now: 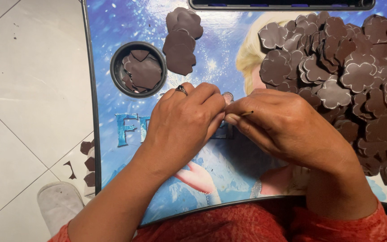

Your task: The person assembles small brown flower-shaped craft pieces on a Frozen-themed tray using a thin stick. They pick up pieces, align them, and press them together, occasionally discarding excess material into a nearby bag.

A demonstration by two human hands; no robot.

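At the centre of the frame the left hand [182, 118], wearing a ring, and the right hand [278, 123] meet fingertip to fingertip. Together they pinch a small dark brown flower-shaped foam piece [227, 96], which peeks out just above the fingers. The right hand also grips a thin wooden stick [246, 113]. A heap of similar brown foam flowers [350, 76] fills the upper right.

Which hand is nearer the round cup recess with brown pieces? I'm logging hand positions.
Left. The left hand sits just right of and below the recess; the right hand lies farther right.
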